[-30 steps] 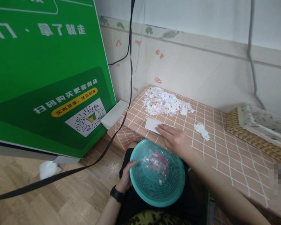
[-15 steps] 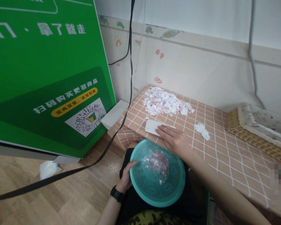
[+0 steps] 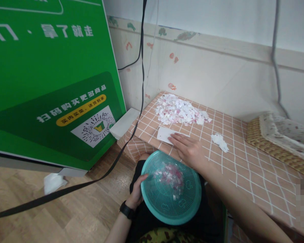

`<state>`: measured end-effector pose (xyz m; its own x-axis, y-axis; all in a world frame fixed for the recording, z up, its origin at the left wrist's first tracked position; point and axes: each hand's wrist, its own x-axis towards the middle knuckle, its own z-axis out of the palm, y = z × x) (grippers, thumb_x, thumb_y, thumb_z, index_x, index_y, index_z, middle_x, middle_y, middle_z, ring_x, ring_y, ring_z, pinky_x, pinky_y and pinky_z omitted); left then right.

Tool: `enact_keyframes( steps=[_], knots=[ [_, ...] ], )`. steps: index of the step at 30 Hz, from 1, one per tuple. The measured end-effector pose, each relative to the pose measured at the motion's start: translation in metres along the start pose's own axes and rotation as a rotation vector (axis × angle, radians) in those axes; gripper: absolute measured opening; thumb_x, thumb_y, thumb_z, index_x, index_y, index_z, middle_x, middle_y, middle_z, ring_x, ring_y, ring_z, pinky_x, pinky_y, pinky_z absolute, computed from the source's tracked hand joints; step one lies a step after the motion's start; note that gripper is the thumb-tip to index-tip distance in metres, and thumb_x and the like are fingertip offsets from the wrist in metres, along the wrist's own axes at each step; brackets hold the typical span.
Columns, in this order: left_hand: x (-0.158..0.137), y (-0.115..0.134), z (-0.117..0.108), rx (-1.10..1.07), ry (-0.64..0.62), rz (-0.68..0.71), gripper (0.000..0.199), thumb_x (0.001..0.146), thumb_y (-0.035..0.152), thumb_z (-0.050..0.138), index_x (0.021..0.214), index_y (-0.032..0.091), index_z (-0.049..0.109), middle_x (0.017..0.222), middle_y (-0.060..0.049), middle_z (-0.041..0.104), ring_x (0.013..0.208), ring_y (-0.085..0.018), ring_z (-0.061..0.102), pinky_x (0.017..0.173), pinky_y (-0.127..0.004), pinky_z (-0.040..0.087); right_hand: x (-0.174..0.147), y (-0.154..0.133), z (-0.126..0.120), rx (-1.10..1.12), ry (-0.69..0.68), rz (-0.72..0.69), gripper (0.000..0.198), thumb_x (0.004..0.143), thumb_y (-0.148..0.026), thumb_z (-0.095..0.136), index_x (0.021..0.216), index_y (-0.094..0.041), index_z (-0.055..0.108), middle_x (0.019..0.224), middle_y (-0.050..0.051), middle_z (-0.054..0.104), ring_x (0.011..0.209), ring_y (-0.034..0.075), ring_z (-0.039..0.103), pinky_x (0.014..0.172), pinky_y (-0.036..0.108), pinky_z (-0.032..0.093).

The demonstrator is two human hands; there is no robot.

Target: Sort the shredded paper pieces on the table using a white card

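- The rim of a colander (image 3: 155, 204) is clamped by the left hand (image 3: 136, 191), its thumb laid over the edge and its other fingers mostly hidden.
- The fingers (image 3: 178, 139) of the right hand (image 3: 190, 150) are held together, stretched over a white card (image 3: 163, 135); whether it is gripped or only pressed cannot be told, as the thumb is hidden.
- In the colander, just to the right of the left fingers, a loose heap of small white and pinkish scraps (image 3: 170, 177) is held.
- A wicker basket (image 3: 271, 143), lined with patterned cloth, is set well to the right of the right fingers.
- Beyond those fingers, a wide pile of paper bits (image 3: 179, 109) is spread; a smaller white pile (image 3: 220, 142) is seen to their right.
- The surface (image 3: 243, 168) is covered in brown cloth, crossed by white grid lines.
- The colander is made of slotted, round, teal plastic.
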<state>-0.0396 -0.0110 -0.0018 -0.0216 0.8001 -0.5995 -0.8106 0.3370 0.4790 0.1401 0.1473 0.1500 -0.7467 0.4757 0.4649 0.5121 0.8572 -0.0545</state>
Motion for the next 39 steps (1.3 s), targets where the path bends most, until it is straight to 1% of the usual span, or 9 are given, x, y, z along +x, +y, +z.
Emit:
enact_keyframes(
  steps=[7, 10, 14, 21, 24, 28, 32, 35, 39],
  knots=[
    [0.002, -0.001, -0.002, 0.003, 0.005, 0.001, 0.02, 0.067, 0.03, 0.068, 0.071, 0.01, 0.071, 0.065, -0.006, 0.07, 0.059, -0.017, 0.06, 0.064, -0.03, 0.046, 0.008, 0.005, 0.006, 0.049, 0.032, 0.042, 0.041, 0.083, -0.01, 0.047, 0.121, -0.021, 0.056, 0.121, 0.005, 0.061, 0.112, 0.02, 0.056, 0.095, 0.039, 0.047],
    [0.002, -0.001, -0.002, -0.003, 0.005, -0.014, 0.021, 0.067, 0.03, 0.068, 0.072, 0.01, 0.071, 0.066, -0.006, 0.07, 0.059, -0.017, 0.06, 0.064, -0.03, 0.046, 0.017, 0.008, 0.006, 0.117, 0.033, 0.12, 0.036, 0.086, -0.013, 0.045, 0.118, -0.022, 0.059, 0.115, 0.004, 0.064, 0.103, 0.018, 0.061, 0.088, 0.034, 0.05],
    [0.001, 0.0, -0.001, -0.008, 0.0, -0.015, 0.02, 0.066, 0.03, 0.069, 0.071, 0.011, 0.071, 0.065, -0.006, 0.069, 0.058, -0.016, 0.059, 0.062, -0.029, 0.045, 0.032, 0.015, 0.003, 0.141, 0.038, 0.276, 0.03, 0.088, -0.022, 0.046, 0.113, -0.023, 0.063, 0.101, 0.004, 0.07, 0.081, 0.018, 0.067, 0.071, 0.03, 0.053],
    [0.0, 0.001, -0.001, -0.012, -0.009, -0.035, 0.021, 0.067, 0.032, 0.068, 0.069, 0.011, 0.071, 0.061, -0.005, 0.067, 0.054, -0.015, 0.058, 0.058, -0.028, 0.044, 0.053, 0.027, 0.0, 0.15, 0.124, 0.426, 0.029, 0.086, -0.031, 0.048, 0.105, -0.021, 0.067, 0.095, 0.005, 0.071, 0.083, 0.023, 0.066, 0.071, 0.034, 0.05],
    [0.001, 0.0, -0.003, -0.01, -0.001, -0.027, 0.022, 0.066, 0.032, 0.069, 0.07, 0.011, 0.07, 0.061, -0.005, 0.067, 0.055, -0.015, 0.058, 0.059, -0.028, 0.044, 0.061, 0.029, -0.004, 0.134, 0.087, 0.452, 0.03, 0.084, -0.032, 0.047, 0.104, -0.02, 0.067, 0.091, 0.006, 0.071, 0.079, 0.023, 0.065, 0.069, 0.034, 0.048],
    [0.002, -0.002, -0.005, -0.006, 0.003, -0.023, 0.021, 0.066, 0.032, 0.069, 0.068, 0.011, 0.07, 0.06, -0.004, 0.067, 0.053, -0.015, 0.057, 0.058, -0.028, 0.044, 0.079, 0.032, -0.014, 0.094, -0.041, 0.383, 0.03, 0.083, -0.03, 0.046, 0.102, -0.019, 0.067, 0.089, 0.006, 0.071, 0.078, 0.022, 0.064, 0.069, 0.033, 0.045],
    [0.002, -0.001, -0.003, -0.019, -0.008, -0.031, 0.02, 0.067, 0.031, 0.069, 0.068, 0.011, 0.07, 0.059, -0.004, 0.067, 0.053, -0.014, 0.057, 0.058, -0.027, 0.044, 0.104, 0.037, -0.024, 0.041, -0.131, 0.341, 0.026, 0.08, -0.027, 0.048, 0.091, -0.017, 0.068, 0.084, 0.007, 0.07, 0.075, 0.022, 0.062, 0.067, 0.03, 0.041],
    [0.001, 0.0, -0.002, -0.015, -0.019, -0.04, 0.02, 0.068, 0.031, 0.068, 0.068, 0.011, 0.07, 0.059, -0.004, 0.067, 0.052, -0.014, 0.056, 0.057, -0.027, 0.043, 0.118, 0.042, -0.025, 0.037, -0.152, 0.395, 0.024, 0.076, -0.027, 0.049, 0.079, -0.013, 0.068, 0.073, 0.008, 0.067, 0.067, 0.02, 0.059, 0.063, 0.029, 0.039],
    [-0.001, 0.001, -0.001, -0.018, -0.021, -0.038, 0.021, 0.067, 0.032, 0.069, 0.069, 0.011, 0.071, 0.059, -0.004, 0.067, 0.052, -0.014, 0.056, 0.058, -0.028, 0.044, 0.12, 0.047, -0.021, 0.074, -0.101, 0.512, 0.024, 0.072, -0.028, 0.05, 0.072, -0.012, 0.068, 0.066, 0.007, 0.064, 0.063, 0.019, 0.057, 0.059, 0.029, 0.039]
  ],
)
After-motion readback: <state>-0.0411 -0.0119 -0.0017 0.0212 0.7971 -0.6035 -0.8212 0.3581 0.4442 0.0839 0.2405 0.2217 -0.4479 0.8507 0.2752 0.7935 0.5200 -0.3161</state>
